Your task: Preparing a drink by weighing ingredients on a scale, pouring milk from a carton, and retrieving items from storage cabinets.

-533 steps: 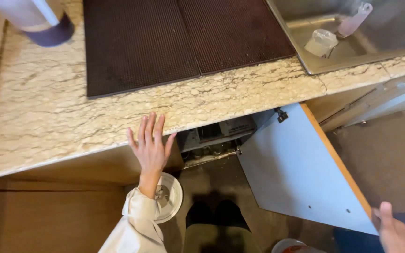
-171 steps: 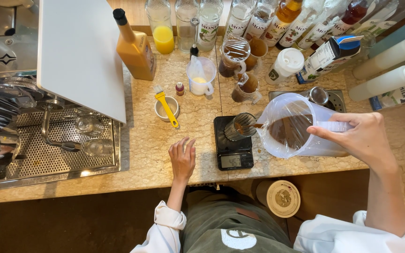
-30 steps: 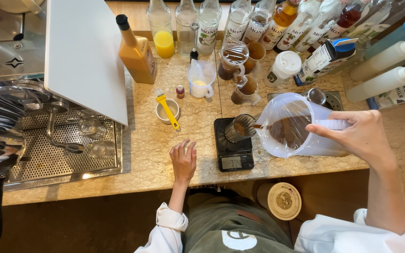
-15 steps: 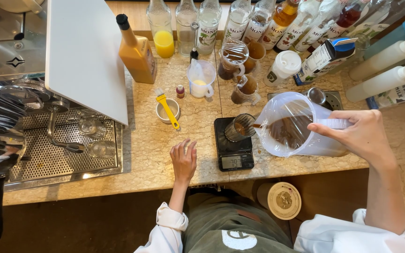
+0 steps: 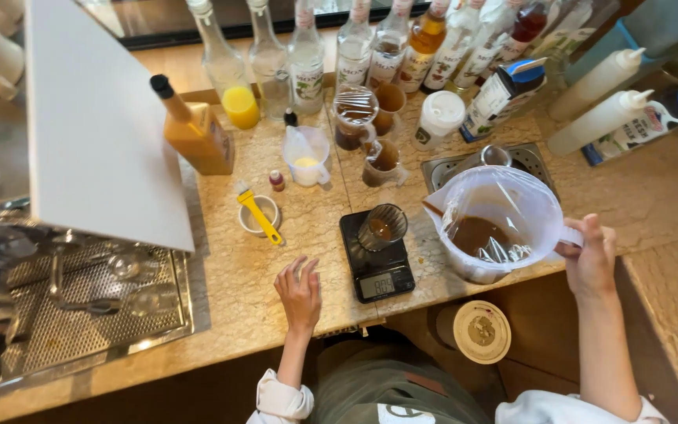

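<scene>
- The plastic-covered pitcher (image 5: 493, 228) of brown liquid, right of centre, was gripped by the right hand (image 5: 588, 255).
- The left hand (image 5: 300, 292) was rested open on the counter (image 5: 229, 275).
- The pour into the glass (image 5: 380, 227) on the scale (image 5: 376, 257) should be kept slow.

A glass (image 5: 381, 227) stands on the scale (image 5: 376, 257) — pitcher (image 5: 496, 224) to its right, bottles (image 5: 370, 47) behind.

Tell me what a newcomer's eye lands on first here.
The big plastic pitcher of brown liquid, film over its mouth, held by the right hand at the counter's front edge. Left of it, a small glass sits on a black scale, with the left hand flat beside it.
</scene>
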